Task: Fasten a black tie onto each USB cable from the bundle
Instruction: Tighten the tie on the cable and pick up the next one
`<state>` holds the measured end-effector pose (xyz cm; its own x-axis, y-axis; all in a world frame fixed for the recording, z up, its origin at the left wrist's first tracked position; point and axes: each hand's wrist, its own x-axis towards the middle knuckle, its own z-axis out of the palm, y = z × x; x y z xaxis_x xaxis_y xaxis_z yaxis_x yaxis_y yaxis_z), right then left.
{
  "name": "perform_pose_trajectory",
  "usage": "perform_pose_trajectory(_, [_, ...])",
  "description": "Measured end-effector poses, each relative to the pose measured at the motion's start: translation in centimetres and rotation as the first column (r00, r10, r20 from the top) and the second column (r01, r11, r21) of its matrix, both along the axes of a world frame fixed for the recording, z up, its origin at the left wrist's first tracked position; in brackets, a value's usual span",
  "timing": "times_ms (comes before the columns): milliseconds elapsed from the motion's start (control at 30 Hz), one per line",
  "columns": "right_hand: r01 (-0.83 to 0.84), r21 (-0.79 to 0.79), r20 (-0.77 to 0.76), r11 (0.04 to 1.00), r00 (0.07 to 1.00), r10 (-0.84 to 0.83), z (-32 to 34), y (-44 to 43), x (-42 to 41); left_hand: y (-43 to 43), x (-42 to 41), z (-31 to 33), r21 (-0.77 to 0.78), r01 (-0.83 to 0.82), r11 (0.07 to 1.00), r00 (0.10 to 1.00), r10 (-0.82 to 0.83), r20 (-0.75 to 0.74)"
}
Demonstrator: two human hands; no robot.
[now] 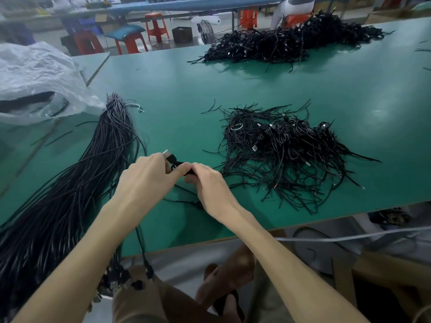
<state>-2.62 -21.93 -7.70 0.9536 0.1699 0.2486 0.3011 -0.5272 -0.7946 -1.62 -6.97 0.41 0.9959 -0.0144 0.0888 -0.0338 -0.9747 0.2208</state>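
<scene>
Gripping a thin, glossy black USB cable [172, 158] at frame centre, just above the smooth green table [177, 89], with left hand [149, 173] and right hand [206, 183] both curled tight, fingertips pinching a black tie [179, 164]. Silver plug poking out upper left. Lower left, long rubbery bundle [93, 164]; right, tangled wiry pile [279, 150].
</scene>
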Motion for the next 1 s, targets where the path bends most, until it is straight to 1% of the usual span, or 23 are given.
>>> perform_pose_trajectory(33, [0.000,-0.024,0.011,1.000,1.000,0.000,0.0,0.0,0.0,0.3,0.2,0.0,0.018,-0.013,1.000,1.000,0.013,-0.009])
perform_pose_trajectory(67, [-0.001,-0.054,0.025,0.999,1.000,0.002,0.1,0.0,0.0,0.7,0.5,0.2,-0.034,-0.010,0.999,0.999,0.009,-0.045])
perform_pose_trajectory(133, [-0.005,-0.128,0.066,0.992,0.998,0.013,0.3,0.1,0.0,1.7,1.1,0.5,-0.247,0.042,0.968,0.987,-0.080,-0.143])
perform_pose_trajectory(167, [-0.005,-0.164,0.091,0.986,0.996,0.020,0.4,0.1,-0.1,2.1,1.4,0.6,-0.298,0.100,0.949,0.973,-0.156,-0.172])
perform_pose_trajectory(233, [-0.008,-0.230,0.138,0.973,0.990,0.041,0.7,0.3,-0.2,2.4,1.5,0.4,-0.244,0.247,0.938,0.925,-0.303,-0.229])
perform_pose_trajectory(267, [-0.007,-0.273,0.159,0.962,0.986,0.053,0.8,0.4,-0.3,2.4,1.5,0.1,-0.210,0.296,0.932,0.903,-0.345,-0.257])
perform_pose_trajectory(367, [0.049,-0.411,0.234,0.911,0.971,0.053,0.9,0.7,-0.7,2.7,1.5,-0.5,-0.180,0.341,0.923,0.884,-0.379,-0.272])
perform_pose_trajectory(467, [0.133,-0.485,0.303,0.864,0.953,0.023,1.1,1.1,-1.2,3.3,1.5,-0.6,-0.178,0.355,0.918,0.859,-0.396,-0.325])
perform_pose_trajectory(533, [0.169,-0.501,0.338,0.849,0.941,0.012,1.2,1.2,-1.3,3.2,1.5,-0.7,-0.171,0.375,0.911,0.837,-0.412,-0.358])
perform_pose_trajectory(600, [0.189,-0.474,0.371,0.860,0.929,-0.001,1.3,1.0,-1.5,2.8,1.4,-0.8,-0.168,0.389,0.906,0.831,-0.424,-0.360])
perform_pose_trajectory(700, [0.204,-0.376,0.422,0.904,0.906,-0.030,1.8,0.9,-1.9,2.5,0.7,-1.1,-0.267,0.370,0.890,0.818,-0.448,-0.360])
perform_pose_trajectory(800, [0.222,-0.368,0.463,0.903,0.886,-0.030,1.8,0.9,-2.1,2.7,-0.1,-1.2,-0.358,0.335,0.871,0.815,-0.459,-0.355])
perform_pose_trajectory(933, [0.252,-0.391,0.477,0.886,0.878,-0.039,1.5,0.8,-1.9,2.8,-0.3,-2.2,-0.298,0.385,0.874,0.839,-0.465,-0.281])
perform_pose_trajectory(1000, [0.244,-0.396,0.459,0.885,0.887,-0.039,1.4,0.9,-1.9,2.9,-0.4,-2.9,-0.281,0.377,0.883,0.865,-0.444,-0.235])
